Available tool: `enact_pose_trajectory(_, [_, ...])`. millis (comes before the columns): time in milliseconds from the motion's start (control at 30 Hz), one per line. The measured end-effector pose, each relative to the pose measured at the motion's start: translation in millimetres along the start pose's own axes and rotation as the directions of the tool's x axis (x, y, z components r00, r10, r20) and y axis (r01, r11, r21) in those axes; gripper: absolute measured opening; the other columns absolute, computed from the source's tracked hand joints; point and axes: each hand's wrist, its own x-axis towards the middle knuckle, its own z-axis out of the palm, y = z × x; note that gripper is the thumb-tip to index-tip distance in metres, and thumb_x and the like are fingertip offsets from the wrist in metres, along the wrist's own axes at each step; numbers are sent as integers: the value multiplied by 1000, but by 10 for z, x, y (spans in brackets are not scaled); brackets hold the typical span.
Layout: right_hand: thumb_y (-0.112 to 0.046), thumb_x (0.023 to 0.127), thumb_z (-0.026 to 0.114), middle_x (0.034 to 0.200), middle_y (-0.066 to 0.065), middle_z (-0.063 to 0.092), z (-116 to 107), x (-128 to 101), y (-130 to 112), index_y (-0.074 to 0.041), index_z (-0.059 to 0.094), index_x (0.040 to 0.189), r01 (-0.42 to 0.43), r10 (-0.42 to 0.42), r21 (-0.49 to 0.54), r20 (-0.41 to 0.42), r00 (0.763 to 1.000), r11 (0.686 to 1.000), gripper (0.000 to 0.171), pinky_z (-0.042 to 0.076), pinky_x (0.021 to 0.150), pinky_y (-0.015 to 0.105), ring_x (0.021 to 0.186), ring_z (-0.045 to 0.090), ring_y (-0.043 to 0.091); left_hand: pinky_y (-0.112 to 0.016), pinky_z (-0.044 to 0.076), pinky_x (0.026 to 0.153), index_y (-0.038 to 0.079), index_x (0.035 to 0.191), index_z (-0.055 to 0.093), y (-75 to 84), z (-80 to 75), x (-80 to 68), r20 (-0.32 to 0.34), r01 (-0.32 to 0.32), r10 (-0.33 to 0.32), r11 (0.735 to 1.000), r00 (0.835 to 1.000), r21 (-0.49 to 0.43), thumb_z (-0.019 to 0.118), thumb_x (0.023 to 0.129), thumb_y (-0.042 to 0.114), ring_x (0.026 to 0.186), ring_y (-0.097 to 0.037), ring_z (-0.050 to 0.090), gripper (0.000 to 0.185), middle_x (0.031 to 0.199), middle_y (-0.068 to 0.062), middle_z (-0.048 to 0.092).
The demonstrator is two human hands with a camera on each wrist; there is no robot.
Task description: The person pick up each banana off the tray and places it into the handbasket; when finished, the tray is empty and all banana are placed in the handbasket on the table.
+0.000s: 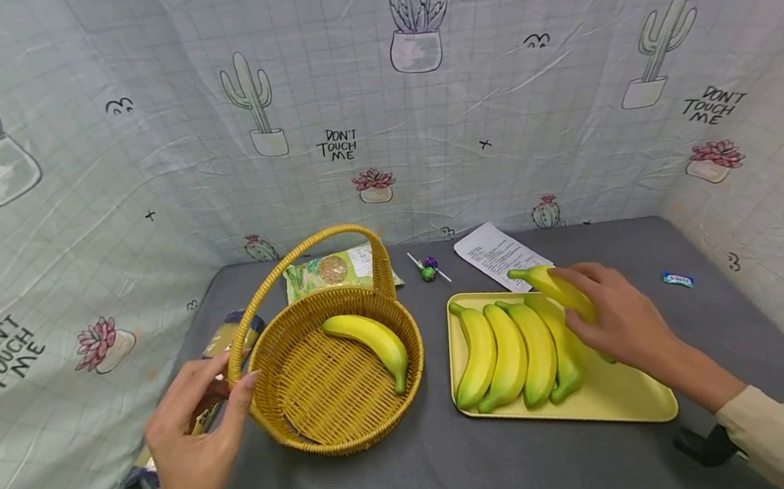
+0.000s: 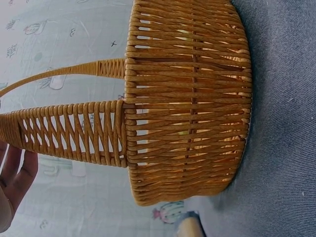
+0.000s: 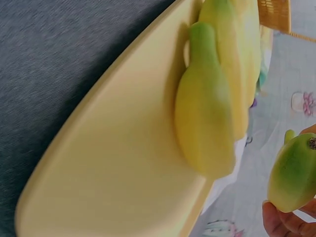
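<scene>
You face a grey cloth-covered table [image 1: 425, 475]. Take the wicker basket [image 1: 342, 411] standing on it as your reference. Right of the basket sits a yellow tray [image 1: 627, 399]. Behind the basket lies a green snack packet [image 1: 315, 273]; a lollipop [image 1: 428, 269] and a printed paper sheet [image 1: 491, 253] lie further right. A small blue wrapper [image 1: 677, 280] lies far right. Left of the basket lies a dark-and-yellow packet [image 1: 225, 340], partly hidden.

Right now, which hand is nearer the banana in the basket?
Left. The left hand rests at the basket rim by the handle, beside the banana inside. The right hand grips another banana over the tray.
</scene>
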Motion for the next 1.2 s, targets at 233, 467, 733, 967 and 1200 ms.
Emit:
enact_pose_trajectory(233, [-7,88,75,133,20,59,-3,123,-186,-10,62,146,31,-31,12,15,999,999,60,57,73,64,117,58,44,-13,54,73,-10,117,76,9,-5,-2,4,6,-6,1000,1000,5,80,84,-16,78,-11,64,34,95,-20,68])
enact_pose_trajectory(467, [-5,87,74,133,19,60,-3,233,-380,-12,62,147,76,-77,21,44,996,997,61,59,72,59,117,58,42,-13,54,72,-11,118,75,0,-5,-6,3,4,-4,1000,1000,-5,80,84,-17,77,-10,64,35,95,-23,67])
enact_pose_trajectory(733, [-6,89,73,134,15,62,61,352,-540,-13,64,145,143,-145,36,41,989,989,57,58,66,48,118,58,39,-13,54,72,-11,117,75,-6,0,-4,2,-2,2,1000,1000,-8,80,84,-17,77,-10,64,34,95,-20,67])
enact_pose_trajectory(967, [-9,90,74,135,13,61,97,437,-718,-14,65,145,193,-195,50,33,980,980,56,57,64,41,107,61,31,-13,55,72,-10,119,75,-10,-6,-20,9,7,-7,1000,1000,4,80,84,-17,78,-11,64,36,96,-20,67])
enact_pose_trajectory(1200, [-10,91,73,136,11,61,111,520,-900,-16,64,146,230,-234,68,42,971,971,56,54,60,36,111,59,30,-13,55,72,-9,119,76,-1,-6,-18,8,6,-6,1000,1000,12,80,84,-17,78,-11,64,36,97,-18,68])
